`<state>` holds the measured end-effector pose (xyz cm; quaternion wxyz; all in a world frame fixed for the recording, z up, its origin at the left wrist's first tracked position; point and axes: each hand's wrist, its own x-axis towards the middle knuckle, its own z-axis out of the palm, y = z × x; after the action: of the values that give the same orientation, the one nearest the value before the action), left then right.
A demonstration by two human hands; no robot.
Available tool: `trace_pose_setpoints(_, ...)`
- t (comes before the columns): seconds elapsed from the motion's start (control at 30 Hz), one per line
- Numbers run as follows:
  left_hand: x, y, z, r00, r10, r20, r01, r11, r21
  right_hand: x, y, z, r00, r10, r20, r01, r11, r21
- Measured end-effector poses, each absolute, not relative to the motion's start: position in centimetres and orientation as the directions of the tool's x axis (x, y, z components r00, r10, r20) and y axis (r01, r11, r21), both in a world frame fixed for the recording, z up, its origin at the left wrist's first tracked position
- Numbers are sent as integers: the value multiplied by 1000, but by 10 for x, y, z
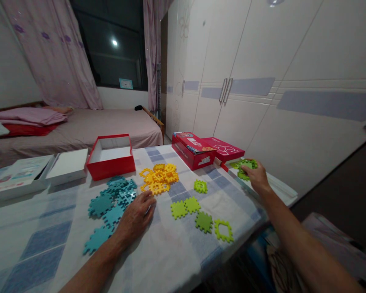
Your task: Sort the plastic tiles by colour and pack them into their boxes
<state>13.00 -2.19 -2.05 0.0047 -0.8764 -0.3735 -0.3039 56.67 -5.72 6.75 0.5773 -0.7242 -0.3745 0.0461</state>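
Observation:
My right hand [258,177] is closed on green notched puzzle tiles [243,167] at the table's right edge, over a white tray-like surface. My left hand [142,211] rests on the cloth with loosely bent fingers and no visible object in it. Its fingertips are beside a pile of yellow tiles [159,177]. Left of that hand lie overlapping teal tiles [100,205]. Between my hands are several loose green tiles, among them a dark green one [204,222], a light green frame-shaped one [223,230] and a small one with a pierced middle [200,186].
An open red box [111,171] with a white inside stands behind the teal tiles. White boxes [67,166] are at the left. A red printed box [192,150] and a flat red box [224,149] stand at the back right. Behind are a bed [116,122] and white wardrobes [250,44].

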Motion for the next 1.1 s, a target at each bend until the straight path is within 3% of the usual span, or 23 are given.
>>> trace_pose_setpoints(0.13, 130, -21, -21, 530, 654, 540, 656, -720, 227, 594, -53, 78, 718, 557, 419, 658, -346, -668)
trace_pose_setpoints(0.2, 130, -21, -22, 525, 653, 546, 654, -720, 233, 583, -69, 70, 677, 610, 413, 713, -402, -574)
trace_pose_setpoints(0.33, 130, -23, -19, 539, 654, 530, 649, -724, 233, 524, -126, 43, 380, 915, 137, 752, -220, -621)
trace_pose_setpoints(0.4, 130, -24, -17, 547, 660, 515, 648, -723, 239, 490, -154, 34, 192, 980, 48, 783, -123, -610)
trace_pose_setpoints(0.5, 130, -24, -16, 546, 670, 503, 648, -718, 254, 455, -178, 31, 88, 996, 4, 844, -73, -531)
trace_pose_setpoints(0.63, 130, -24, -17, 549, 669, 500, 645, -720, 255, 445, -181, 28, 125, 992, -16, 855, -116, -506)
trace_pose_setpoints(0.77, 130, -24, -18, 543, 663, 516, 639, -725, 258, 446, -178, 29, 161, 984, -76, 751, -172, -638)
trace_pose_setpoints(0.97, 130, -24, -16, 545, 666, 509, 645, -721, 253, 416, -167, 38, 110, 993, -34, 639, -97, -763)
trace_pose_setpoints(1.1, 131, -25, -14, 532, 672, 515, 650, -714, 261, 398, -156, 31, 89, 992, 92, 769, -10, -639)
